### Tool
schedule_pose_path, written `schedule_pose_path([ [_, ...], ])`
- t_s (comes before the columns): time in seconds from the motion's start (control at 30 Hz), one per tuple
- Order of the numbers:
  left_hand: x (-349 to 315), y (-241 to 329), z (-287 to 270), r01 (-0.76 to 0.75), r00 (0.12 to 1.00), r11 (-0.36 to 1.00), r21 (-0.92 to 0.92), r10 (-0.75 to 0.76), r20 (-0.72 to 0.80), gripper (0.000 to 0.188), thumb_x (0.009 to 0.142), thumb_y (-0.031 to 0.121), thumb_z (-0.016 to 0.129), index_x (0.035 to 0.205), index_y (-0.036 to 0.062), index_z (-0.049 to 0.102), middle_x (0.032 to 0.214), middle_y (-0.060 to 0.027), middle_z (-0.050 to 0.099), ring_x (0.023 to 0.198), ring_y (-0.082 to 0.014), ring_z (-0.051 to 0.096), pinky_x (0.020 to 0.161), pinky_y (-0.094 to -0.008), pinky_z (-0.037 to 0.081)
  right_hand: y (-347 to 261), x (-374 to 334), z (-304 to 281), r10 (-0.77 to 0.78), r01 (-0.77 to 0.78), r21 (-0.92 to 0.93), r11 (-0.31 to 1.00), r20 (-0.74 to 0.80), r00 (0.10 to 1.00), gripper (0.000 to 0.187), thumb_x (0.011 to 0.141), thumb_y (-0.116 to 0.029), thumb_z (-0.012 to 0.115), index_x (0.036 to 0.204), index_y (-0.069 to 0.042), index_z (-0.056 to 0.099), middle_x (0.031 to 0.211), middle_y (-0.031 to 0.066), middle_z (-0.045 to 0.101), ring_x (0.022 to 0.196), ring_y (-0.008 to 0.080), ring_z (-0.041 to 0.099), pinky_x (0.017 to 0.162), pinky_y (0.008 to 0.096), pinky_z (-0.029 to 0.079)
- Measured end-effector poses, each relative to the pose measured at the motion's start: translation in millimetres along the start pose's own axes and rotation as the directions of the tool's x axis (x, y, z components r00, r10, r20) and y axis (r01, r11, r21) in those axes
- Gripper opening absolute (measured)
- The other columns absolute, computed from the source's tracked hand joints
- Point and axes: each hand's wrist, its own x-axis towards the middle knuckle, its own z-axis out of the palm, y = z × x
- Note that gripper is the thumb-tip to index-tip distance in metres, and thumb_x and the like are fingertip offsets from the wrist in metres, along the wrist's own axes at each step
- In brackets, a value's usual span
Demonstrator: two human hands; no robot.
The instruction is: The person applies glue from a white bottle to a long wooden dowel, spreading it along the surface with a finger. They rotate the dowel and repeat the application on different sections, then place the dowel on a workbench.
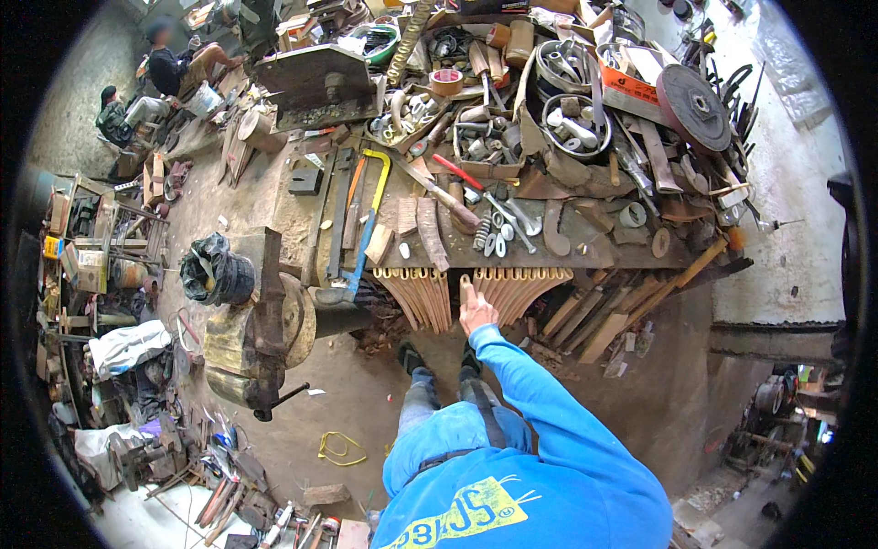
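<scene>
Along the front edge of the workbench (585, 259) hangs a row of slim curved wooden handles (416, 297), with oval openings at their upper ends. A second group of the same wooden handles (521, 288) fans out to the right of a dark gap. At that gap my right hand (477, 314) is closed around one wooden handle (465, 282), whose upper end shows above my fingers. Most of that piece is hidden by the hand. My left hand is out of sight.
A bench vise (242, 343) stands at left, a black-bagged tin (219, 274) by it. On the bench lie a yellow-and-blue hacksaw (373, 201), a hammer (444, 197) and a red-handled tool (457, 171). Timber offcuts (622, 311) lean at right. Two people (169, 69) sit far left.
</scene>
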Motion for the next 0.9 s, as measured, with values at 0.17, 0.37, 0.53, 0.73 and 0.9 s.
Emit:
schedule_pose_path([
  [0.17,50,7,24,-0.004,0.996,0.970,-0.244,0.027,0.090,0.021,0.089,-0.002,0.057,0.108,0.0011,0.061,0.095,-0.0131,0.068,0.086,-0.0229,0.065,0.076,-0.0356,0.056,16,-51,4,-0.041,0.050,-0.069,0.996,0.138,0.990,0.036,0.092,-0.032,0.055,0.118,-0.010,0.045,0.102,0.0149,0.062,0.084,0.0376,0.066,0.069,0.0506,0.055],
  [0.37,80,51,56,-0.405,0.903,0.912,-0.069,0.410,0.125,0.022,0.092,0.000,0.055,0.113,0.0034,0.060,0.095,-0.0130,0.068,0.076,-0.0211,0.065,0.068,-0.0336,0.056,58,-104,12,0.182,-0.072,-0.240,0.968,0.472,0.863,0.056,0.082,-0.008,0.059,0.133,-0.001,0.038,0.095,0.0249,0.069,0.087,0.0397,0.069,0.077,0.0474,0.056],
  [0.53,64,139,102,-0.383,0.910,0.888,-0.254,0.410,0.064,0.031,0.097,0.013,0.055,0.127,0.0063,0.052,0.101,-0.0143,0.067,0.079,-0.0229,0.067,0.067,-0.0361,0.059,36,-130,10,-0.135,0.300,-0.244,0.922,0.525,0.840,0.017,0.075,-0.005,0.064,0.091,-0.005,0.069,0.089,0.0160,0.069,0.086,0.0343,0.070,0.074,0.0430,0.057],
  [0.73,35,205,145,0.371,0.859,0.736,-0.567,-0.040,0.510,0.046,0.099,0.037,0.052,0.134,0.0070,0.047,0.124,-0.0210,0.060,0.108,-0.0326,0.064,0.086,-0.0416,0.056,-76,-201,16,-0.939,0.984,0.051,0.173,0.310,0.149,0.008,0.077,-0.018,0.063,0.083,-0.015,0.067,0.080,0.0048,0.065,0.073,0.0231,0.059,0.070,0.0422,0.050],
  [0.9,72,158,108,0.437,0.726,0.636,-0.636,0.168,0.667,0.029,0.098,0.033,0.054,0.112,0.0075,0.057,0.085,-0.0063,0.065,0.076,-0.0154,0.063,0.061,-0.0291,0.052,-144,-261,-13,-0.871,0.783,0.612,-0.111,0.321,-0.373,0.013,0.080,-0.016,0.058,0.087,-0.009,0.067,0.091,0.0099,0.065,0.095,0.0280,0.057,0.085,0.0427,0.048],
])
